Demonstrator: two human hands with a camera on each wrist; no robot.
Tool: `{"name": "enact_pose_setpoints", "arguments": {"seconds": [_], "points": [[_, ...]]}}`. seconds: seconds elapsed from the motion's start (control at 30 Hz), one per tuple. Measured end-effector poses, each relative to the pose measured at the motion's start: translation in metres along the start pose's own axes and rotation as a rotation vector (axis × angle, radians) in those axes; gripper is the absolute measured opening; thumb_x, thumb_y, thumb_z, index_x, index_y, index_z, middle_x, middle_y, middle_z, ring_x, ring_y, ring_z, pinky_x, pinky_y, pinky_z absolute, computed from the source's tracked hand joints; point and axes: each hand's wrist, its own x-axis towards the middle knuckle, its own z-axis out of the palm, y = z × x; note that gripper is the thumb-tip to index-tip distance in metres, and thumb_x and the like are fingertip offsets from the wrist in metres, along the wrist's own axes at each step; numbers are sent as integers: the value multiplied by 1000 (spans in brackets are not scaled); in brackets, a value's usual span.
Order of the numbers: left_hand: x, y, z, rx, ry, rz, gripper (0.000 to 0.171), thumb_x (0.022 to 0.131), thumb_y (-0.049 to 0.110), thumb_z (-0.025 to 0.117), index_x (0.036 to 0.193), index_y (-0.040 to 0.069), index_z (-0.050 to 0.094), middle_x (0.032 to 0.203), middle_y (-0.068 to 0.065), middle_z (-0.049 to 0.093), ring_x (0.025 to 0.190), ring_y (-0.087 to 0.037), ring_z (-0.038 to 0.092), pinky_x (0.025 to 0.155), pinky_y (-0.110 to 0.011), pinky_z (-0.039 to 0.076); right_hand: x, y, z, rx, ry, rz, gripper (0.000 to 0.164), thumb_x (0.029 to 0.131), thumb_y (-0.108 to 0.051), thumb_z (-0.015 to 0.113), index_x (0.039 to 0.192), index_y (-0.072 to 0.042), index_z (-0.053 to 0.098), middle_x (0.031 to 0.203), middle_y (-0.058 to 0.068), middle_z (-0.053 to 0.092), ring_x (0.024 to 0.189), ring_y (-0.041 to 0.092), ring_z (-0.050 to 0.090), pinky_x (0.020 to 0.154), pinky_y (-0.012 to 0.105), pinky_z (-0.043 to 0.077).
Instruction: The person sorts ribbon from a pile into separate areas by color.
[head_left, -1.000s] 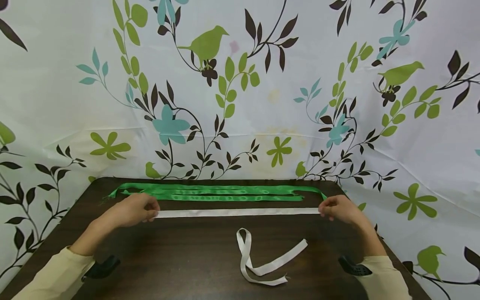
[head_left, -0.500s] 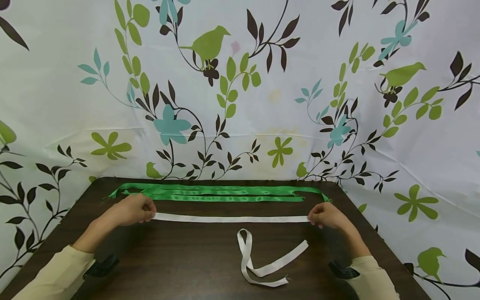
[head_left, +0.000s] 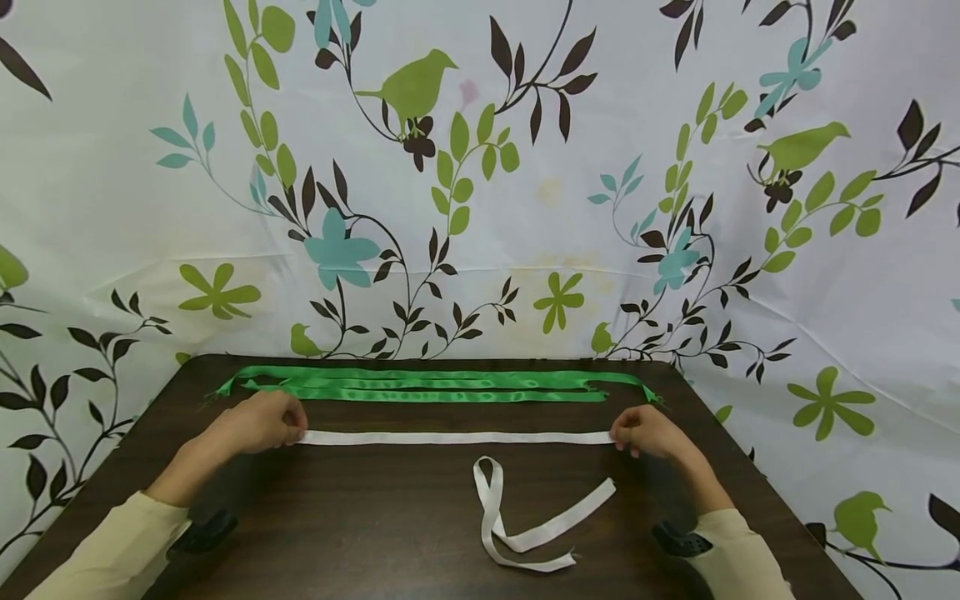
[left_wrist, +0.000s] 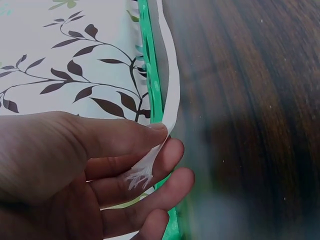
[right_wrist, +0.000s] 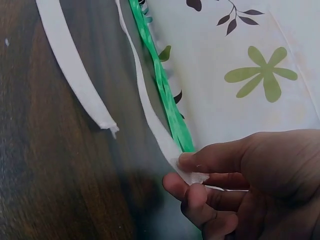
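A white ribbon [head_left: 457, 437] stretches straight across between both hands, just in front of several green ribbons [head_left: 450, 383]. My left hand [head_left: 262, 421] pinches its left end between thumb and forefinger; in the left wrist view the frayed tip of the white ribbon [left_wrist: 142, 172] pokes out past the thumb. At the other end my right hand [head_left: 651, 432] pinches it the same way, with the frayed end [right_wrist: 197, 177] showing beyond the thumb in the right wrist view. Nearer to me a second white ribbon [head_left: 551, 529] lies loosely looped on the dark table.
The dark wooden table [head_left: 337, 517] ends at a floral cloth [head_left: 465, 208] hanging behind it. The green ribbons lie side by side along the far edge, with frayed ends at left and right. A dark device is strapped near each wrist.
My right hand has moved left and toward me; the left hand has shifted slightly left. The held white ribbon has come nearer, sagged slightly, then straightened. The looped ribbon has stayed put.
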Motion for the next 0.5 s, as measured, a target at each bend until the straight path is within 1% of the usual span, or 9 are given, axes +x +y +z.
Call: {"name": "enact_pose_setpoints", "arguments": {"seconds": [0.1, 0.2, 0.33, 0.5], "points": [[0, 0, 0, 28, -1, -40, 8, 91, 6, 70, 85, 11, 70, 72, 1, 59, 64, -18, 55, 57, -39, 44, 1, 2, 1, -7, 5, 15, 8, 98, -5, 66, 97, 2, 68, 78, 10, 65, 59, 21, 57, 57, 36, 50], [0, 0, 0, 53, 0, -69, 6, 92, 9, 71, 86, 13, 70, 75, 1, 59, 67, -18, 54, 58, -40, 43, 1, 3, 1, -15, 16, -4, 7, 97, -3, 66, 97, 4, 67, 78, 10, 64, 59, 21, 57, 56, 37, 49], [0, -1, 0, 70, -14, -84, 6, 91, 8, 72, 87, 12, 69, 76, 0, 58, 68, -19, 54, 59, -41, 43, 0, 2, 1, 2, 25, -22, 6, 96, 0, 65, 98, 5, 67, 78, 10, 64, 60, 22, 57, 56, 37, 49], [-1, 1, -1, 86, -58, -107, 7, 89, 7, 73, 87, 12, 69, 76, 0, 59, 68, -19, 55, 60, -42, 44, 0, 3, 0, 13, 14, -30, 5, 94, 4, 64, 97, 6, 67, 78, 10, 65, 59, 22, 57, 56, 38, 50]]}}
